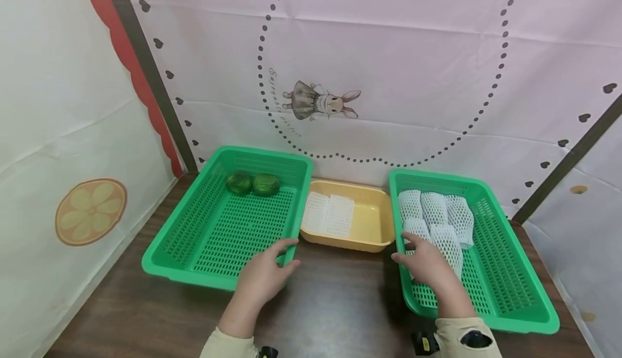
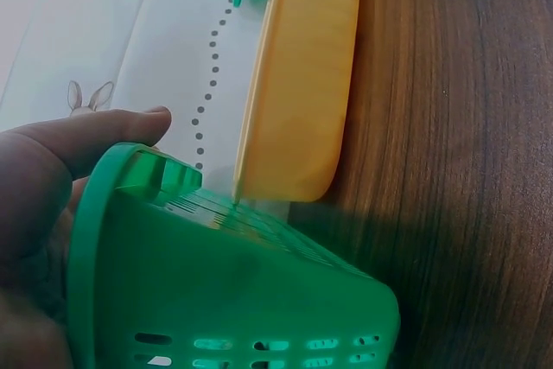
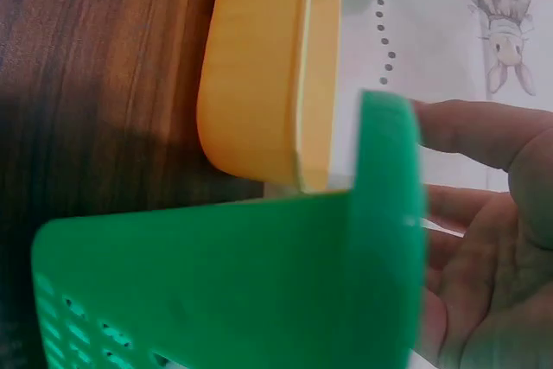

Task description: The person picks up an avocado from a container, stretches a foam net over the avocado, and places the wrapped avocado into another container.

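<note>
My left hand [image 1: 261,276] is over the right front corner of the left green basket [image 1: 182,271], its fingers loosely bent and nothing held. In the left wrist view the thumb lies right beside the basket's rim [image 2: 82,274]. Two shiny dark green, roundish fruits [image 1: 252,184] sit at the back of that basket. My right hand [image 1: 430,265] hovers at the left side of the right green basket [image 1: 515,323], fingers apart and holding nothing. Near its fingertips, several white foam net sleeves [image 1: 446,242] bulge, their contents hidden.
Between the baskets stands a yellow tray [image 1: 371,223] with flat white foam nets [image 1: 328,215] at its left. A printed cloth [image 1: 413,88] hangs close behind the containers, and another cloth wall [image 1: 48,158] stands at the left. Everything stands on a dark wooden table [image 1: 340,304].
</note>
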Demonstrator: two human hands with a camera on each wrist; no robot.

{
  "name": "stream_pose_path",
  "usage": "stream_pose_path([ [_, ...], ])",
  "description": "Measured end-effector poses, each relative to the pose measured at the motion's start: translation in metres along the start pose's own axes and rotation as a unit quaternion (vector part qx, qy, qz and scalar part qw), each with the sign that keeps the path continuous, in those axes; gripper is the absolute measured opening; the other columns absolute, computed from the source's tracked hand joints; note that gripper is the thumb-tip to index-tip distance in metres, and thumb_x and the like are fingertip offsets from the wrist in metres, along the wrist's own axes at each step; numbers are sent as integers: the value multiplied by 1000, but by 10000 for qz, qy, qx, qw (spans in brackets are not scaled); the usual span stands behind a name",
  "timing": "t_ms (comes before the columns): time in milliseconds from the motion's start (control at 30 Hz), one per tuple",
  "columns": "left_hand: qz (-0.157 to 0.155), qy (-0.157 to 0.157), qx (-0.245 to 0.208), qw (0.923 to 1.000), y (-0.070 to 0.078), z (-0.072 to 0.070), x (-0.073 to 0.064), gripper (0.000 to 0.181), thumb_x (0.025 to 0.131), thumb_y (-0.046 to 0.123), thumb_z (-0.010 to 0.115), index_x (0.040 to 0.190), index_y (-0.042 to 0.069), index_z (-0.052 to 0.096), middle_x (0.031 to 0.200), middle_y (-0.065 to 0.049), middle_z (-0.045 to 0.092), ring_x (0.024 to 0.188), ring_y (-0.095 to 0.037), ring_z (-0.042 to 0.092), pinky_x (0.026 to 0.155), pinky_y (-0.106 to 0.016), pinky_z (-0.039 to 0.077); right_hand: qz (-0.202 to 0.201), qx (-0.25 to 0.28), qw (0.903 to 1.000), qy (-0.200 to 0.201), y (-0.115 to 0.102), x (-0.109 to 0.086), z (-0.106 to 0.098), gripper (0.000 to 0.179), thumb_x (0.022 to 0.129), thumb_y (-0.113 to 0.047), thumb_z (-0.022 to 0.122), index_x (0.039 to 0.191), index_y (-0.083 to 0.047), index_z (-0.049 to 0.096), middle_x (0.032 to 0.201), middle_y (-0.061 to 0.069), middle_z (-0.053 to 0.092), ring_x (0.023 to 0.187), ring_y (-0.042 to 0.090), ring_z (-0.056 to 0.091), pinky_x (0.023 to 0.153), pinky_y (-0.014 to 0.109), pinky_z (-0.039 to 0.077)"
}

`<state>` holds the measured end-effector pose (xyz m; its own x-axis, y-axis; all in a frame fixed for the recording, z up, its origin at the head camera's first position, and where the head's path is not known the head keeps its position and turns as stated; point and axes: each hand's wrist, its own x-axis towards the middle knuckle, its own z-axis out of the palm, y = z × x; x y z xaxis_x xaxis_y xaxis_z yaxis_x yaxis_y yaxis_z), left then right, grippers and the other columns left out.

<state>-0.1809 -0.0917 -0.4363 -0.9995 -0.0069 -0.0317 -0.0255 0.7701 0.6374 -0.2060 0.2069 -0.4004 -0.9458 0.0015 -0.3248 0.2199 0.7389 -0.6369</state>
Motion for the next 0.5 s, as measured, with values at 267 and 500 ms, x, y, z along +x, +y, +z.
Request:
stream_pose_path([
  [267, 78, 27, 18, 10000, -1, 0, -1, 42, 83, 33, 68, 124, 28, 57, 104, -3, 64, 48, -10, 41, 42, -29, 32, 60, -44, 9998, 211, 7, 2, 8, 68, 89, -26, 60, 142, 4, 29, 127, 35, 45, 105, 43, 53, 72, 45, 50],
  [500, 266, 223, 243, 9991, -1, 3, -2, 41, 85, 33, 67, 124, 27, 58, 76, -2, 62, 58, -17, 55, 47, -33, 41, 102, 212, 9992, 316, 10, 0, 10, 65, 91, -26, 59, 141, 3, 31, 126, 35, 45, 106, 44, 52, 69, 43, 51],
])
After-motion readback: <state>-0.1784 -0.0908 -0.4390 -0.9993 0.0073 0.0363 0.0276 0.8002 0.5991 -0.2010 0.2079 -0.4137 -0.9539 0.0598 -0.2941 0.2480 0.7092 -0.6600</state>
